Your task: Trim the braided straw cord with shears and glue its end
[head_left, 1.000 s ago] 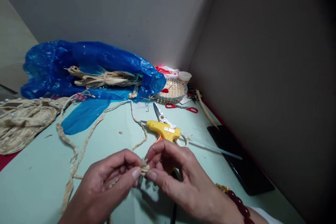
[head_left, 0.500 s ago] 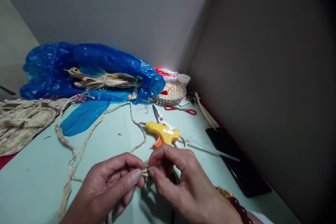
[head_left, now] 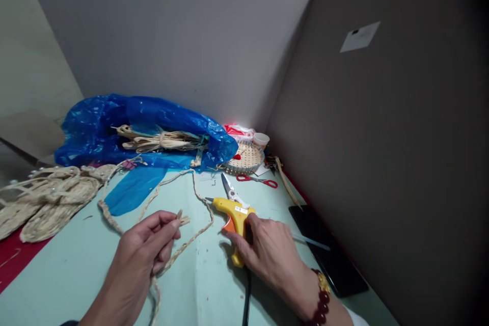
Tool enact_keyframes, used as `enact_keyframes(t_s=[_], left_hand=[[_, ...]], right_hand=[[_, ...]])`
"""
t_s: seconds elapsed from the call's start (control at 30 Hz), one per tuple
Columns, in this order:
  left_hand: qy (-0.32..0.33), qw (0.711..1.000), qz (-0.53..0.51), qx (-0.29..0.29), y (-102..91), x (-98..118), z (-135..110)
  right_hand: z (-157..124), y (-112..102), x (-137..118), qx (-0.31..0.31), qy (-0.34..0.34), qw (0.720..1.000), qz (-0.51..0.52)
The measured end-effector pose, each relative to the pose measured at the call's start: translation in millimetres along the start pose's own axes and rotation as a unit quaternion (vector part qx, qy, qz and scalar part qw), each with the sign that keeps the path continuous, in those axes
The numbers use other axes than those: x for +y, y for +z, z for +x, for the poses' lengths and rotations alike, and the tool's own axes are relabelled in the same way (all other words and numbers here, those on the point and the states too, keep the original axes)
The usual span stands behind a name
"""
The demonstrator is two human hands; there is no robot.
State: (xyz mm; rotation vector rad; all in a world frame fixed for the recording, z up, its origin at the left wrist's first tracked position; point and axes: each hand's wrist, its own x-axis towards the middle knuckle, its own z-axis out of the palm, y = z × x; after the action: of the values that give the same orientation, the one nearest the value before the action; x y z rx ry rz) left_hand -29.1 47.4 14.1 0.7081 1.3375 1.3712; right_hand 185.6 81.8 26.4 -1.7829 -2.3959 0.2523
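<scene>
Between thumb and fingers, my left hand (head_left: 148, 244) pinches the end of a braided straw cord (head_left: 184, 220); its frayed tips stick out to the right. The rest of the cord loops over the table behind and below that hand. My right hand (head_left: 273, 252) has its fingers and thumb around the yellow glue gun (head_left: 231, 208), which lies on the table with its nozzle pointing left. A clear glue stick (head_left: 311, 241) extends from the gun's back, and a black cable (head_left: 247, 300) runs from its handle towards me. White-handled scissors (head_left: 231, 191) lie just behind the gun.
Woven straw sandals (head_left: 61, 206) with pearly beads lie at left. A blue plastic bag (head_left: 171, 112) holding a straw bundle (head_left: 164, 140) stands against the wall. A round woven basket (head_left: 246, 158), red-handled scissors (head_left: 256, 180) and a black phone (head_left: 332, 260) are at right.
My right hand has let go of the cord end and moved right onto the glue gun. My left hand, still pinching the cord, has shifted left. The view has tilted up.
</scene>
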Motion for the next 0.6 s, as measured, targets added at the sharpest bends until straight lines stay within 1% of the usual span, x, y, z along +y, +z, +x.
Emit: enact_keyframes(t_s=[0.13,0.23,0.33,0.4,0.5,0.53,0.57,0.6], left_hand=[[0.017,1.000,-0.017,0.019,0.0,4.8,0.4],[0.030,0.999,-0.031,0.033,-1.6,8.5,3.2],[0.048,0.997,-0.052,0.038,-5.9,11.3,7.2],[0.060,0.995,-0.069,0.045,-9.2,12.3,9.7],[0.076,0.991,-0.092,0.054,-11.7,14.1,11.9],[0.081,0.991,-0.096,0.055,-11.6,15.3,12.0],[0.086,0.990,-0.099,0.054,-11.1,16.8,11.6],[0.090,0.989,-0.100,0.053,-10.2,18.6,10.8]], right_hand=[[-0.4,1.1,-5.7,0.011,0.024,0.999,0.047],[0.2,2.0,-2.7,0.016,0.048,0.992,0.112],[0.7,2.0,3.6,0.013,0.062,0.976,0.207],[0.0,0.7,6.6,0.007,0.066,0.957,0.284],[-3.4,-2.0,5.6,-0.005,0.052,0.918,0.394],[-4.6,-2.6,3.4,-0.011,0.048,0.892,0.449],[-5.4,-3.1,0.3,-0.020,0.044,0.858,0.511],[-5.7,-3.7,-3.7,-0.037,0.047,0.801,0.595]])
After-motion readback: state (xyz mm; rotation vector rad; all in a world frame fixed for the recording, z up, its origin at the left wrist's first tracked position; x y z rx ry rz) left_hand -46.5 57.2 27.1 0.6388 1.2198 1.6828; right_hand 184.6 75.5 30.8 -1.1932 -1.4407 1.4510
